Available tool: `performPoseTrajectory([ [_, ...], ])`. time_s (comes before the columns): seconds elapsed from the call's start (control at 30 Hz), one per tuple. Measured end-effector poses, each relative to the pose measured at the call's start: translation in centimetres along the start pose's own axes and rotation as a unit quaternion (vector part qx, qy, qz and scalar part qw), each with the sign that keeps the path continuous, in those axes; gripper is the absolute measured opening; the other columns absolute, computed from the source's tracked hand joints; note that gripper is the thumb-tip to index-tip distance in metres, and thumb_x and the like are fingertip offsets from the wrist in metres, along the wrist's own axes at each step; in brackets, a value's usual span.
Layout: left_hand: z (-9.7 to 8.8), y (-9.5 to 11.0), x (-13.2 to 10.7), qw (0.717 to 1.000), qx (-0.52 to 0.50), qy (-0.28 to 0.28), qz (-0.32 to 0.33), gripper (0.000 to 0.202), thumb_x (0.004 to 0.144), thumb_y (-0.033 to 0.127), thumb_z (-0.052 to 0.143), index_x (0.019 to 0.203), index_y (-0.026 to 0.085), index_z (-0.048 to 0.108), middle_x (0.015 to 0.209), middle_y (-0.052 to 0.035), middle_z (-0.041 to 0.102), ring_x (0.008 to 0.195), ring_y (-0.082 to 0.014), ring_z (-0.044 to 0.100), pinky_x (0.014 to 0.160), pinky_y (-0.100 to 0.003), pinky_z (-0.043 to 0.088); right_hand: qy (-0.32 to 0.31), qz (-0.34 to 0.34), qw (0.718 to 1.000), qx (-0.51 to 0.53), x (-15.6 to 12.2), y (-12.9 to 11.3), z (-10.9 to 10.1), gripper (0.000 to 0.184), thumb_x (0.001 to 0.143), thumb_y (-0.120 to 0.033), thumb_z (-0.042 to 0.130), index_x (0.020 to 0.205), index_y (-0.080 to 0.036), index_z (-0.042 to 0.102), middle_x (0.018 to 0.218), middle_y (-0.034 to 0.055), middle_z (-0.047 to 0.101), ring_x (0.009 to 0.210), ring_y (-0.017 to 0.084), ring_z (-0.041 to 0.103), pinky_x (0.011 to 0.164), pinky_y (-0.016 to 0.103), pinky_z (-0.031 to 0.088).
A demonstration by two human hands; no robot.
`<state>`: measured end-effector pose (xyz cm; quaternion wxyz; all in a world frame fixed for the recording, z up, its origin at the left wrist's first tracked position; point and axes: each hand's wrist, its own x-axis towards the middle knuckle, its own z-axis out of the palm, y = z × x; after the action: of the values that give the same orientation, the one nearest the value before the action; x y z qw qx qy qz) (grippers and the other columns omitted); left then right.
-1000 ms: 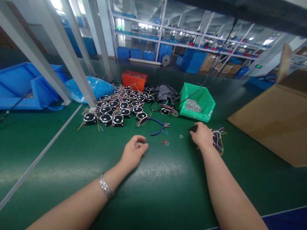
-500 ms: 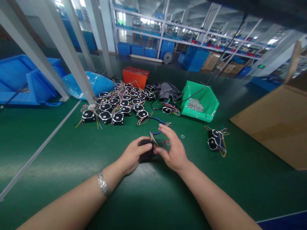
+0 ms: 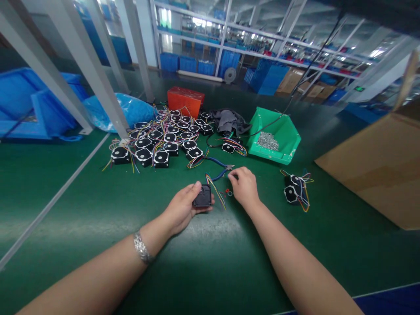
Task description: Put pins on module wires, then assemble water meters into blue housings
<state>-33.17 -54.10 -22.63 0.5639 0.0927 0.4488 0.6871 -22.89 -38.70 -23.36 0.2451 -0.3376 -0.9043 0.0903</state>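
Note:
My left hand is closed round a small black square fan whose coloured wires trail out to the right. My right hand rests on the green mat just right of it, fingers curled down at a few small rings; I cannot make out whether they pinch one. Blue-handled cutters lie just beyond both hands. Two more black fans with wires sit to the right of my right hand.
A pile of several black fans with coloured wires lies at the back left, an orange box behind it. A green bin holds small metal parts. A cardboard box stands at right; blue bins and a blue bag at left.
My right hand left the fans at the right, came to the fan in my left hand, then moved on to the small rings. My left hand took up the fan.

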Motion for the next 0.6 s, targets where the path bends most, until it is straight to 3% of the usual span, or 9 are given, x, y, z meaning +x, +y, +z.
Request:
performPoseTrajectory([
  [0.13,-0.1,-0.2,0.2,1.000,-0.011,-0.017,0.004,0.031,0.077,0.041,0.052,0.086,0.011,0.053,0.074,-0.0080,0.063,0.069,-0.0181,0.061,0.064,-0.035,0.051,0.106,-0.109,0.981,0.124,-1.9,-3.6,-1.9,0.013,0.080,-0.025,0.049,0.076,-0.020,0.060,0.079,0.0042,0.055,0.081,0.017,0.050,0.075,0.033,0.039],
  [0.27,-0.1,-0.6,0.2,0.998,-0.027,-0.040,0.026,0.033,0.071,0.042,0.059,0.082,0.012,0.054,0.077,-0.0062,0.063,0.077,-0.0188,0.059,0.069,-0.036,0.049,0.092,-0.174,0.971,0.133,-3.4,-5.9,-2.3,0.012,0.079,-0.023,0.051,0.077,-0.019,0.062,0.080,0.0044,0.056,0.080,0.016,0.049,0.077,0.035,0.037],
  [0.47,0.2,-0.8,0.2,0.997,-0.033,-0.054,0.034,0.031,0.070,0.040,0.061,0.081,0.012,0.055,0.077,-0.0045,0.062,0.079,-0.0170,0.058,0.073,-0.032,0.048,0.062,-0.175,0.977,0.108,-3.2,-5.6,-1.3,0.014,0.079,-0.024,0.050,0.076,-0.020,0.064,0.079,0.0036,0.057,0.080,0.016,0.049,0.080,0.036,0.034],
  [0.6,0.2,-0.7,0.1,0.998,-0.020,-0.052,0.035,0.025,0.072,0.035,0.060,0.082,0.012,0.056,0.075,-0.0036,0.062,0.073,-0.0149,0.058,0.067,-0.030,0.050,0.055,-0.193,0.976,0.083,-3.3,-5.6,-1.2,0.016,0.081,-0.024,0.049,0.080,-0.021,0.064,0.080,0.0031,0.057,0.082,0.016,0.048,0.083,0.036,0.033],
])
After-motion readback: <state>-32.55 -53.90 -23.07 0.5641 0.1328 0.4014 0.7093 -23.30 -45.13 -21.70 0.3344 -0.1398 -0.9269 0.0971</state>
